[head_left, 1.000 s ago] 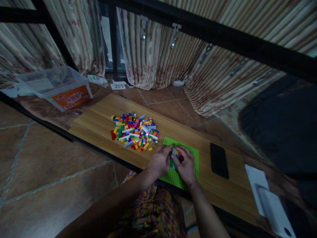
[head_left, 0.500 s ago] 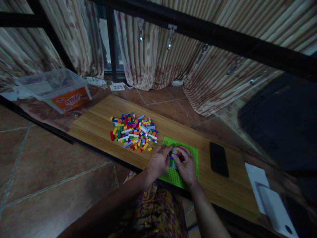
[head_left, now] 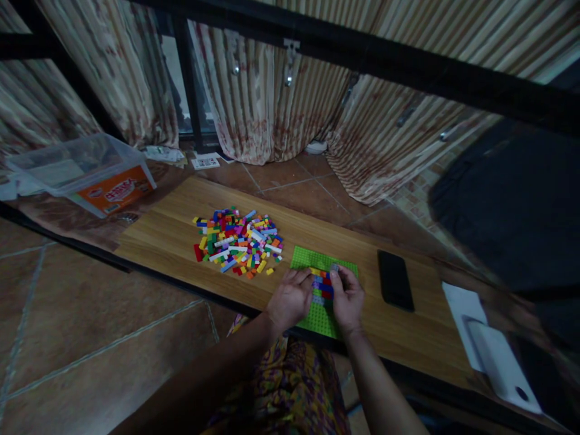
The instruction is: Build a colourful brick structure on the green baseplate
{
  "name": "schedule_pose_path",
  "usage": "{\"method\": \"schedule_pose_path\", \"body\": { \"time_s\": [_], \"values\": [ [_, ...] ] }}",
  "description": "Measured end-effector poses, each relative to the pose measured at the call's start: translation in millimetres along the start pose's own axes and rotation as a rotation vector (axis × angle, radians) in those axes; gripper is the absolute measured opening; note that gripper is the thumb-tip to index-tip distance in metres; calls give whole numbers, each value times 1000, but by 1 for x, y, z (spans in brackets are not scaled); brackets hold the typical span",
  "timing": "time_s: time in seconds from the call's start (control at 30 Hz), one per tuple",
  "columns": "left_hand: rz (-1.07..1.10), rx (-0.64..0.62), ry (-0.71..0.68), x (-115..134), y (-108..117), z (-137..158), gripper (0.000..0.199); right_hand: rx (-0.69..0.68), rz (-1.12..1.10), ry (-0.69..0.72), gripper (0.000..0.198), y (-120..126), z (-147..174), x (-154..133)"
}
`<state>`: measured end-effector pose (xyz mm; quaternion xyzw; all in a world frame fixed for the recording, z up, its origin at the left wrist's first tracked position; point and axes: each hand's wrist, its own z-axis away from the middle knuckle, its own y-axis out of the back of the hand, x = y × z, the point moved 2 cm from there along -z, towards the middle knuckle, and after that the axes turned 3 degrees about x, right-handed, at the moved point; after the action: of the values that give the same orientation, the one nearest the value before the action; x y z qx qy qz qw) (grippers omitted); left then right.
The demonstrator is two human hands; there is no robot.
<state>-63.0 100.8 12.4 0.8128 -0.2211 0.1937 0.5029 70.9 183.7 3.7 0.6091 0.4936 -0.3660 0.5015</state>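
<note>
A green studded baseplate (head_left: 324,326) lies on the wooden board, partly covered by my hands. Rows of joined toy bricks (head_left: 322,287) in yellow, orange, blue, red and grey sit on it. My left hand (head_left: 290,297) is closed, its curled fingers against the left edge of these bricks; its fingertips are partly hidden. On the right side, my right hand (head_left: 348,296) pinches a small grey brick (head_left: 334,267) between thumb and fingers, at the upper right corner of the rows. A pile of loose bricks (head_left: 240,241) in many colours lies to the left.
A black phone (head_left: 396,280) lies on the wooden board (head_left: 167,229) right of the baseplate. At the far right are white paper and a white object (head_left: 502,362). A clear plastic tub (head_left: 81,166) with an orange label stands at the left. Curtains hang behind.
My hands have moved apart, uncovering the rows of bricks between them. The right hand has shifted to their right side, where a grey brick now shows at its fingertips. The view has shifted slightly.
</note>
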Motion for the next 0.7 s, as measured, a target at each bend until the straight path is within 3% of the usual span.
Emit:
{"method": "schedule_pose_path", "body": {
  "time_s": [0.7],
  "values": [
    [-176, -70, -43, 8, 4, -4, 31, 1, -4, -10, 35, -2, 0, 0]
  ]
}}
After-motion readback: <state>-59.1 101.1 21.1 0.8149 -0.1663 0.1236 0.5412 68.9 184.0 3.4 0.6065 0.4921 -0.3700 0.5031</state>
